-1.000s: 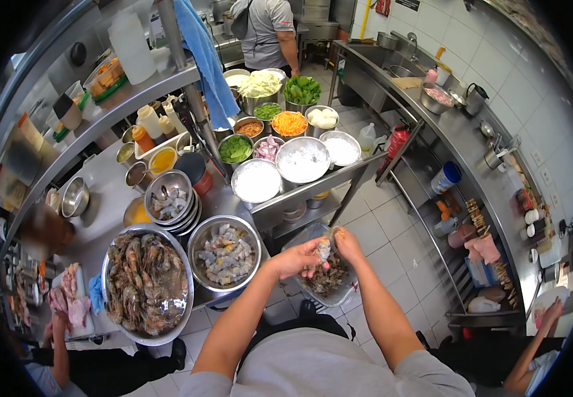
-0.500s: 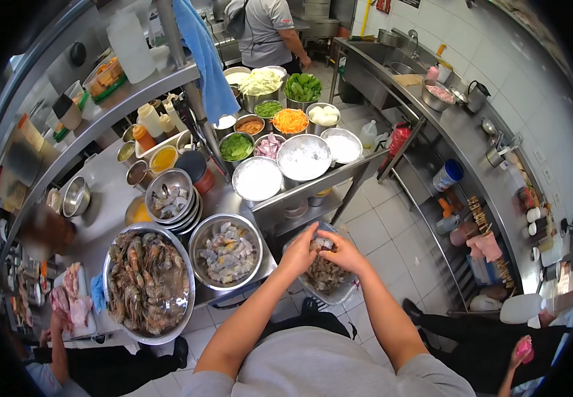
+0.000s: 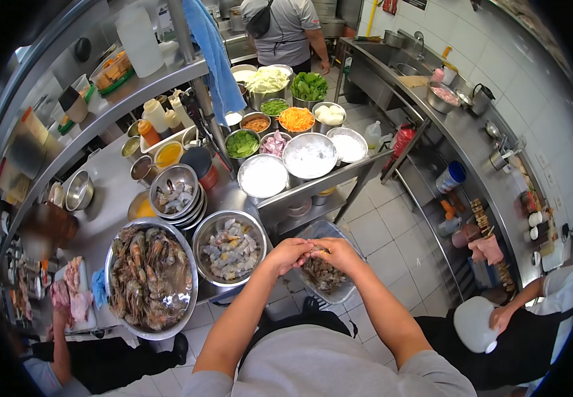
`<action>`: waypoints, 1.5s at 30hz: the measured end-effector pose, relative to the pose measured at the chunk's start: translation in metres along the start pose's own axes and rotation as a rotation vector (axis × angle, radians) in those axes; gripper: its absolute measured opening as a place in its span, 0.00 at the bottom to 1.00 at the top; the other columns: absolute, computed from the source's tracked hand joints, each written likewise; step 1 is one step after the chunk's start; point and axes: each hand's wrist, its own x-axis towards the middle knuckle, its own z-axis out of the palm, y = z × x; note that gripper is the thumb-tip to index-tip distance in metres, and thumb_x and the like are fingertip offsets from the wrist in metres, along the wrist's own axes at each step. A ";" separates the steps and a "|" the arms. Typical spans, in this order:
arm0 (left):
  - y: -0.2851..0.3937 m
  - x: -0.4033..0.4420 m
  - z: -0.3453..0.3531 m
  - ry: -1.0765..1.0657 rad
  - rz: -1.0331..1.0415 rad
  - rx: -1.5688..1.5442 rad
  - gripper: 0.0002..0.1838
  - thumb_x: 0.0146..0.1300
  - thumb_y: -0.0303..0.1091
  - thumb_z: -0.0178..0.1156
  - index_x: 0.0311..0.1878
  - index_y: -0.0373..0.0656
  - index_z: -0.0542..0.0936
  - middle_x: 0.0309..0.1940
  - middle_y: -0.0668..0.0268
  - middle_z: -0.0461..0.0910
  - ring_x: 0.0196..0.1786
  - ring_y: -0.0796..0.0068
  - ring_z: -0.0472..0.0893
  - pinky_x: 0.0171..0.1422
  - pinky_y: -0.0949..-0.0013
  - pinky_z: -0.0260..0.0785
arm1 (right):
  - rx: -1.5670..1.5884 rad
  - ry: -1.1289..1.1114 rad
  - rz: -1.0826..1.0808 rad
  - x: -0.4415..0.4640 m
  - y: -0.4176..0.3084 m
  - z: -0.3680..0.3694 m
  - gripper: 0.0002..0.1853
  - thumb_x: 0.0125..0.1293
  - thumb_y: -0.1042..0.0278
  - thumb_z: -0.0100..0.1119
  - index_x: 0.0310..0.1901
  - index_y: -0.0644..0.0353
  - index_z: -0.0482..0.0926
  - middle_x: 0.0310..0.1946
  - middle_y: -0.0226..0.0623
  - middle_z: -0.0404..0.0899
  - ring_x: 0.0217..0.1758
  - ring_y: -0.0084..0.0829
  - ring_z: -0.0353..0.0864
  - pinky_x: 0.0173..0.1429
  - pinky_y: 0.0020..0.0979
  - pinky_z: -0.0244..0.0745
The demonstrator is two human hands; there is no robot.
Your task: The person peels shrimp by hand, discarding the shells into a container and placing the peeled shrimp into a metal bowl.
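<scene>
My left hand and my right hand meet fingertip to fingertip above a clear plastic tub. Pinched between them is a shrimp, mostly covered by the fingers. Shrimp shells and heads lie in the tub. Left of my hands, a steel bowl on the counter's edge holds peeled shrimp. Beyond it stands a larger steel bowl piled with whole unpeeled shrimp.
Stacked steel bowls stand behind the shrimp bowls. Containers of shredded carrot, greens and white powder fill the front shelf. One co-worker stands far ahead; another at right holds a white jug. A hand is near raw meat.
My hands have lowered slightly and drawn closer together, now covering more of the shrimp. The co-worker at right, earlier holding something pink, now has a white jug.
</scene>
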 end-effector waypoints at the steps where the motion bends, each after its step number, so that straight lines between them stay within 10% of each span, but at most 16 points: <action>1: 0.000 0.000 -0.001 0.013 -0.024 0.004 0.08 0.73 0.35 0.58 0.44 0.40 0.78 0.28 0.70 0.76 0.22 0.83 0.69 0.22 0.78 0.56 | -0.022 0.010 -0.019 0.000 0.002 0.003 0.17 0.64 0.63 0.66 0.54 0.55 0.83 0.46 0.41 0.85 0.49 0.44 0.84 0.53 0.37 0.79; 15: 0.003 0.016 0.002 0.036 -0.114 0.079 0.09 0.72 0.34 0.58 0.45 0.39 0.80 0.27 0.72 0.76 0.22 0.83 0.71 0.22 0.77 0.57 | -0.268 0.034 0.186 0.005 0.012 0.019 0.10 0.67 0.68 0.57 0.47 0.59 0.83 0.37 0.49 0.85 0.40 0.52 0.84 0.45 0.46 0.80; 27: 0.014 0.001 0.005 0.088 0.002 0.121 0.08 0.71 0.32 0.58 0.45 0.39 0.80 0.29 0.70 0.78 0.22 0.81 0.72 0.23 0.76 0.59 | 0.475 0.089 0.296 -0.010 0.005 0.011 0.11 0.69 0.67 0.59 0.49 0.61 0.83 0.44 0.44 0.86 0.42 0.35 0.86 0.48 0.34 0.78; 29: 0.011 0.003 0.005 0.093 -0.008 0.134 0.08 0.71 0.32 0.57 0.44 0.39 0.80 0.28 0.70 0.78 0.22 0.81 0.72 0.22 0.76 0.59 | -0.026 0.128 0.044 -0.010 0.000 0.010 0.13 0.67 0.66 0.61 0.51 0.57 0.83 0.42 0.44 0.86 0.42 0.41 0.86 0.47 0.36 0.79; 39: 0.009 0.004 0.007 0.037 -0.082 0.049 0.08 0.73 0.32 0.54 0.43 0.40 0.79 0.28 0.70 0.77 0.23 0.81 0.72 0.23 0.76 0.59 | -0.265 0.125 0.076 -0.002 0.010 0.018 0.06 0.65 0.68 0.61 0.41 0.57 0.82 0.34 0.45 0.85 0.35 0.46 0.86 0.41 0.41 0.80; 45: 0.019 -0.007 0.011 0.004 0.104 0.178 0.08 0.72 0.32 0.58 0.48 0.40 0.78 0.34 0.68 0.81 0.28 0.82 0.75 0.29 0.77 0.66 | 0.610 0.190 0.444 0.005 0.039 0.024 0.07 0.72 0.64 0.57 0.42 0.57 0.80 0.26 0.29 0.82 0.23 0.24 0.78 0.27 0.27 0.72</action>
